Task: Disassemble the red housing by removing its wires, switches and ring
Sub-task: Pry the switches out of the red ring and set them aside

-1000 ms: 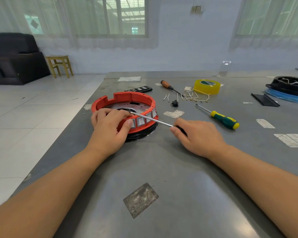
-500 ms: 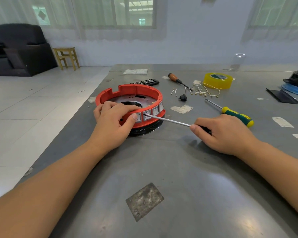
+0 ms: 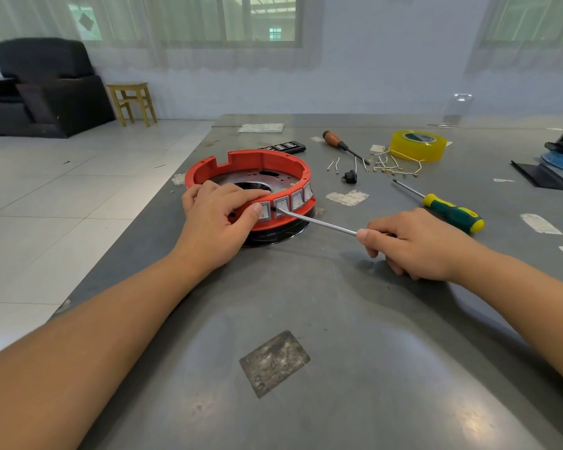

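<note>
Two hands work at the red housing (image 3: 260,164) in the middle of the frame, on the grey table (image 3: 338,319).

Four grey switches (image 3: 288,203) line its near wall. The left hand (image 3: 213,219) curls over the rim, thumb pressed beside the leftmost switch, as it was half a second ago. The right hand (image 3: 413,241) clamps round the handle of a screwdriver (image 3: 319,222), whose tip has slid left to the gap between the first two switches. Loose wires (image 3: 390,164) lie at upper right near the yellow tape roll (image 3: 418,146), with a green-handled screwdriver (image 3: 452,212) just beyond the right hand.
</note>
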{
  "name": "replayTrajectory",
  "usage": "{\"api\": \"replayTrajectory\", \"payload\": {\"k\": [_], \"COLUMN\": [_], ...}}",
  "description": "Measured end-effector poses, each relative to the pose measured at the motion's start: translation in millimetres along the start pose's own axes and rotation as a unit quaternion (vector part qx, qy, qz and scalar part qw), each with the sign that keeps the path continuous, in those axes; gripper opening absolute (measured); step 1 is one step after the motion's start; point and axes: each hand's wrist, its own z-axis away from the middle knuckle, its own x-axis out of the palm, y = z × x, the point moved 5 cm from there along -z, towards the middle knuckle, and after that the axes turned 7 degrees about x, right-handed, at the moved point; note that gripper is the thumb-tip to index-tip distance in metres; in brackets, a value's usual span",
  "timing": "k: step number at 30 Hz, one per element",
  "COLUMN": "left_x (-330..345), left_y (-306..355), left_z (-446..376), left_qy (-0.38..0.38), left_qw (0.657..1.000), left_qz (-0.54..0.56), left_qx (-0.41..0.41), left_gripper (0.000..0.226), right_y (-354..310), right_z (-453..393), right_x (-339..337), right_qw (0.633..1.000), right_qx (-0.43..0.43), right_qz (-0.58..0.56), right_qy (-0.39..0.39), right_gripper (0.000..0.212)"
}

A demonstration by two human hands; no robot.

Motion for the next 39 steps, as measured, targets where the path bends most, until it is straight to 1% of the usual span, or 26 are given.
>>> {"api": "replayTrajectory", "payload": {"k": [1,3,7,9,11,13,16,19,22,24,28,34,39], "left_x": [-0.2,-0.3,-0.4,-0.2,-0.2,-0.6,-0.6,0.0,0.0,0.4,1.6,3.2,2.1], "left_y": [0.4,1.5,2.4,3.0,3.6,3.6,3.8,5.7,8.0,9.7,11.7,12.6,14.7], "left_z": [-0.2,-0.3,0.6,0.7,0.9,0.9,0.5,1.2,2.3,2.8,4.2,6.1,7.5], "left_qy": [0.001,0.002,0.006,0.008,0.007,0.004,-0.003,-0.005,-0.003,-0.005,-0.003,0.016,0.016], "left_qw": [1.000,1.000,1.000,1.000,1.000,1.000,1.000,1.000,1.000,1.000,1.000,0.999,0.997], "left_qz": [0.001,0.000,0.003,0.003,-0.001,-0.003,-0.008,-0.015,-0.013,-0.012,-0.011,0.049,0.069], "left_qx": [-0.001,-0.002,-0.005,-0.004,-0.001,0.003,0.006,0.011,0.015,0.017,0.015,0.005,0.015], "left_gripper": [0.040,0.040,0.040,0.039,0.039,0.040,0.042,0.043,0.042,0.042,0.042,0.026,0.013], "right_y": [0.5,-0.1,-4.4,-5.8,-8.1,-11.6,-18.7,-19.8,-17.8,-16.7,-14.9,-14.2,-14.6], "right_z": [-0.2,0.6,0.4,-0.1,0.9,3.4,8.1,8.3,4.0,0.1,-6.4,-19.5,-32.0], "right_x": [0.5,0.4,-4.9,-6.2,-4.8,-1.9,2.3,5.7,6.2,6.0,4.8,5.6,6.3], "right_qw": [1.000,1.000,0.995,0.991,0.986,0.974,0.946,0.927,0.924,0.928,0.930,0.927,0.926], "right_qx": [0.008,0.005,-0.036,-0.043,-0.051,-0.070,-0.097,-0.089,-0.080,-0.082,-0.088,-0.074,-0.072], "right_qz": [-0.013,-0.010,0.087,0.111,0.140,0.184,0.265,0.308,0.307,0.295,0.270,0.252,0.224], "right_qy": [-0.018,-0.024,0.040,0.059,0.078,0.108,0.161,0.193,0.213,0.213,0.233,0.269,0.295], "right_gripper": [0.050,0.050,0.048,0.042,0.041,0.042,0.037,0.036,0.036,0.035,0.041,0.059,0.069]}}
